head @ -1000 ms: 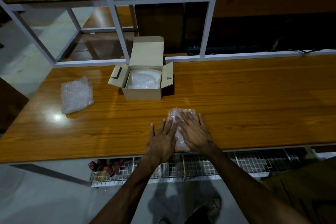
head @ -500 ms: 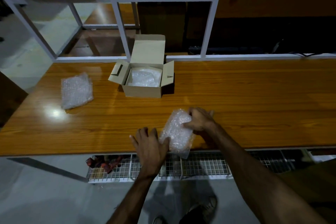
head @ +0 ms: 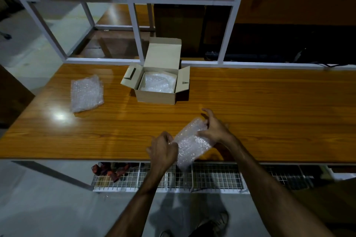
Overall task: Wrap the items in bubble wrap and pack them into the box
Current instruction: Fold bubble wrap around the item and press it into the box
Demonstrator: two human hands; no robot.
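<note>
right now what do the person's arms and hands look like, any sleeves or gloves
Both arms are bare to the frame's lower edge: no sleeves show. The left hand and right hand wear no gloves, and no watch, band or ring is visible. The light is dim, so finer detail cannot be told.

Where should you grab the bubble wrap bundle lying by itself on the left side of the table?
Probably by its two long side edges, coming down from above. The bubble wrap bundle lies flat on the table with open space all round it, so hands can reach both sides. It looks soft and lumpy, so a gentle squeeze should do.
</note>
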